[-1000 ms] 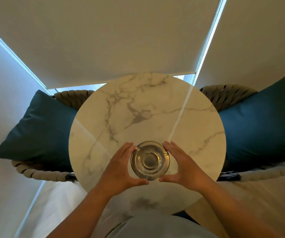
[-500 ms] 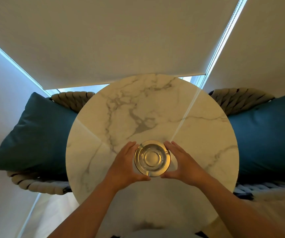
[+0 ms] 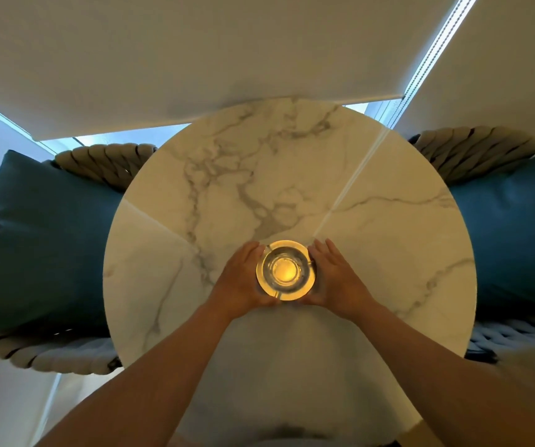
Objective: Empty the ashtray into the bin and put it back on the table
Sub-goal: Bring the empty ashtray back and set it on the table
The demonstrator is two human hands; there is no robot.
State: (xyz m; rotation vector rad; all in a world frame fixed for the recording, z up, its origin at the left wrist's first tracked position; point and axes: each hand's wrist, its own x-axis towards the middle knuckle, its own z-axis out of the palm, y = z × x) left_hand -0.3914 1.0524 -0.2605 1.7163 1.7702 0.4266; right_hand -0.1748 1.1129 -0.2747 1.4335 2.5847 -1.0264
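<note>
Both hands [image 3: 243, 279] [image 3: 337, 282] cup the ashtray [image 3: 286, 270] between them.

Two teal cushions [image 3: 43, 240] [image 3: 514, 233] on woven rope chairs [image 3: 104, 162] [image 3: 476, 146], flanking; pale blinds [image 3: 195, 53] behind.

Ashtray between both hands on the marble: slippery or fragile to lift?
The ashtray looks like thick clear glass: probably rigid, heavyish, breakable on the marble table. Its smooth round rim may slip; left hand and right hand flank it.
</note>
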